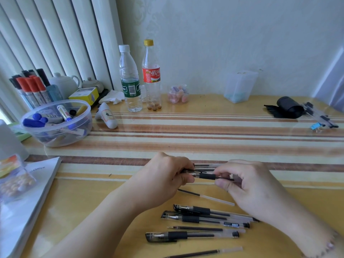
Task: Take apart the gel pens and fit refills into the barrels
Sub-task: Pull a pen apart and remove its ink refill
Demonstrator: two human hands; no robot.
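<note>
Both hands hold one clear gel pen (207, 176) with a black rubber grip, level above the table. My left hand (163, 180) pinches its cap end, and my right hand (249, 185) closes around its barrel end. Behind the hands lie more pens or refills (204, 165), partly hidden. A loose refill (206, 197) lies just below the hands. Nearer me lie three capped gel pens (208, 214), (204, 219), (189, 235), a refill (202, 229) between them and another refill (208, 252) at the bottom edge.
A clear bowl of markers (55, 123) and a marker box stand at the left, with a white booklet (24, 200) below. Two bottles (130, 79), (151, 75) and a small jar (177, 94) stand at the back. A black roll (289, 108) and spare pens lie far right.
</note>
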